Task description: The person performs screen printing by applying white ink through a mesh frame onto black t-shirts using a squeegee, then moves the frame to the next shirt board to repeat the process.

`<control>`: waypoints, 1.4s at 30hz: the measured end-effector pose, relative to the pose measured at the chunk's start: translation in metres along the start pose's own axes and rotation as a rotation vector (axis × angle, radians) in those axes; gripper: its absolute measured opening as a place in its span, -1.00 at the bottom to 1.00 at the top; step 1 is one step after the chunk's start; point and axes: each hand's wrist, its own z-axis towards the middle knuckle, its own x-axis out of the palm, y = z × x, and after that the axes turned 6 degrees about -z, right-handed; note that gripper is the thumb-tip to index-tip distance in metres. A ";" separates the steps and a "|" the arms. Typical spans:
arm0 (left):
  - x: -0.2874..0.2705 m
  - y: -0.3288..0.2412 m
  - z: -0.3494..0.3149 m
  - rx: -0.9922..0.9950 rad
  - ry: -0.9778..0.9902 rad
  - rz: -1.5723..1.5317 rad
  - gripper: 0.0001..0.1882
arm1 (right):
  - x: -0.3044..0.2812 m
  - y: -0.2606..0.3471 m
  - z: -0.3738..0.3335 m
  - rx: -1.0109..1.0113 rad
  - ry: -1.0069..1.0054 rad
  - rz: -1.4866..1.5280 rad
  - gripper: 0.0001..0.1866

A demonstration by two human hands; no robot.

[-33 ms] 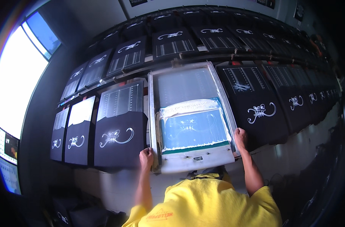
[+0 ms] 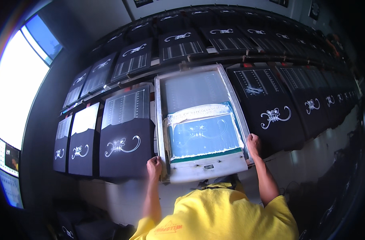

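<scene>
A screen printing frame lies over a board directly in front of me. Its blue-green mesh carries a pale curling design, edged by smeared white ink in a thick band above. My left hand is closed at the frame's near left side, fingers curled against its edge. On the near right side, my right hand is likewise closed round the rim. A whitish strip forms the near end of the frame. What lies beneath the mesh is hidden.
Black shirts on boards, such as a printed shirt on the left and another on the right, flank the frame closely. Behind a rail, more rows of printed shirts stretch back. A bright window is at far left.
</scene>
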 end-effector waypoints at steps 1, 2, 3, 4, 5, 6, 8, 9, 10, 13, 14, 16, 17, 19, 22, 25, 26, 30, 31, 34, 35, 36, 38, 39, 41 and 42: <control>0.001 0.000 -0.001 -0.005 -0.014 -0.015 -0.69 | 0.000 -0.006 0.004 0.030 -0.002 -0.010 -0.65; -0.004 0.010 -0.004 -0.028 -0.047 -0.021 -0.69 | -0.018 0.027 0.005 0.081 0.232 -0.017 -0.67; -0.003 0.011 -0.005 -0.029 -0.054 -0.040 -0.69 | -0.027 0.035 0.004 0.037 0.219 -0.001 -0.69; 0.001 0.001 -0.007 -0.051 -0.018 -0.029 -0.68 | -0.027 0.027 0.003 0.029 0.162 -0.004 -0.69; 0.002 -0.004 -0.011 -0.005 -0.064 0.001 -0.67 | -0.023 0.024 0.002 0.014 0.111 0.001 -0.68; 0.000 -0.019 -0.019 0.050 -0.099 -0.013 -0.67 | -0.027 0.029 0.002 0.053 0.161 0.002 -0.68; 0.004 -0.025 -0.025 0.135 -0.161 -0.010 -0.65 | -0.034 0.037 0.004 0.077 0.220 0.014 -0.68; 0.007 -0.015 -0.023 0.162 -0.184 0.002 -0.65 | -0.032 0.036 0.005 0.060 0.194 0.004 -0.69; 0.013 -0.006 -0.020 0.188 -0.207 0.013 -0.64 | -0.031 0.033 0.005 0.054 0.174 0.007 -0.69; 0.009 -0.044 -0.029 0.101 -0.118 -0.042 -0.58 | -0.037 0.031 0.004 0.064 0.170 0.018 -0.71; 0.012 -0.027 -0.026 0.143 -0.221 -0.042 -0.59 | -0.040 0.038 0.003 0.055 0.181 0.028 -0.72; 0.008 -0.023 -0.021 0.061 -0.164 0.011 -0.62 | -0.041 0.038 0.001 0.052 0.192 0.048 -0.73; 0.017 -0.028 -0.026 0.012 -0.142 0.034 -0.63 | -0.043 0.029 0.010 0.042 0.202 0.057 -0.74; 0.041 -0.028 -0.035 0.060 -0.189 0.047 -0.63 | -0.047 0.011 0.025 0.018 0.183 0.060 -0.76; 0.024 -0.009 -0.026 0.122 -0.161 0.016 -0.62 | -0.040 0.021 0.009 0.035 0.155 0.089 -0.73; 0.025 -0.001 -0.024 0.120 -0.090 -0.012 -0.62 | -0.049 0.020 0.007 0.005 0.102 0.194 -0.73; 0.026 0.002 -0.020 0.109 -0.093 0.007 -0.63 | -0.048 0.021 0.006 0.017 0.098 0.262 -0.73; 0.025 -0.003 -0.018 0.134 -0.159 -0.293 -0.66 | -0.044 0.029 -0.003 -0.096 -0.049 0.402 -0.77; 0.022 -0.005 -0.018 0.084 -0.072 -0.374 -0.65 | -0.053 0.039 -0.003 -0.112 -0.054 0.427 -0.78; 0.021 -0.002 -0.014 0.187 -0.145 -0.317 -0.69 | -0.065 0.048 -0.002 -0.308 -0.162 0.415 -0.79; 0.023 0.018 -0.007 0.203 -0.183 -0.372 -0.71 | -0.066 0.056 -0.004 -0.379 -0.191 0.405 -0.78; 0.025 0.029 -0.006 0.194 -0.237 -0.384 -0.74 | -0.072 0.060 -0.006 -0.459 -0.170 0.380 -0.76; 0.007 0.022 -0.012 0.355 -0.271 -0.152 -0.78 | -0.097 0.073 -0.016 -0.559 -0.032 0.299 -0.72; -0.002 0.006 -0.021 0.510 -0.227 0.082 -0.79 | -0.107 0.070 -0.023 -0.633 0.044 0.251 -0.69; -0.031 -0.041 -0.054 0.524 0.040 0.116 -0.74 | -0.133 0.069 -0.044 -0.724 0.296 0.158 -0.54; -0.042 -0.046 -0.066 0.607 0.126 0.236 -0.70 | -0.145 0.074 -0.053 -0.795 0.402 0.072 -0.45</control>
